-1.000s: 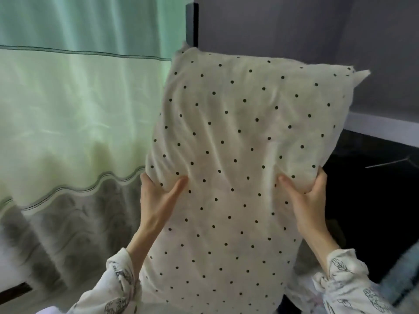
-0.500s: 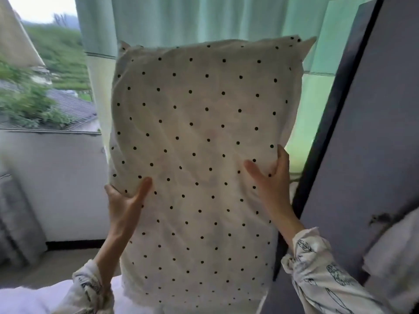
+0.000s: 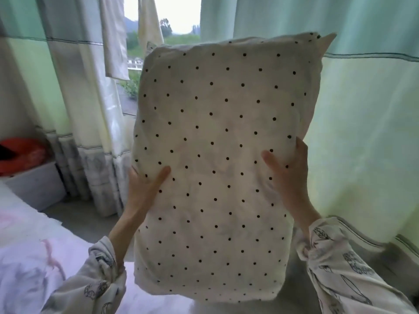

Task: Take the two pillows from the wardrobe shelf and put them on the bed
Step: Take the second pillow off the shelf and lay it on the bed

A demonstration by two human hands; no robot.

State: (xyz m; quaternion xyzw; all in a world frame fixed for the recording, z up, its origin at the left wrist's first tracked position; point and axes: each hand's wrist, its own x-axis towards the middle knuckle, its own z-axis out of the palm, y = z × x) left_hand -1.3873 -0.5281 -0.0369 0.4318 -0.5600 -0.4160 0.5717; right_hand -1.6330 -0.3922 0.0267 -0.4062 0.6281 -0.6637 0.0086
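You hold the white, black-dotted fabric pillow [image 3: 217, 159] upright in the air before the pale green curtain [image 3: 362, 109]. Your left hand [image 3: 145, 191] grips its left edge, your right hand [image 3: 288, 175] its right edge, thumbs pressed on the front. The bed's white, pink-marked cover [image 3: 29, 257] lies lower left.

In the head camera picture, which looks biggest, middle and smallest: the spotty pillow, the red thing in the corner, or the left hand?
1. Spotty pillow, by far, though it is nearest the camera.
2. Red thing.
3. Left hand, looking nearly the same; being nearer, unsure.
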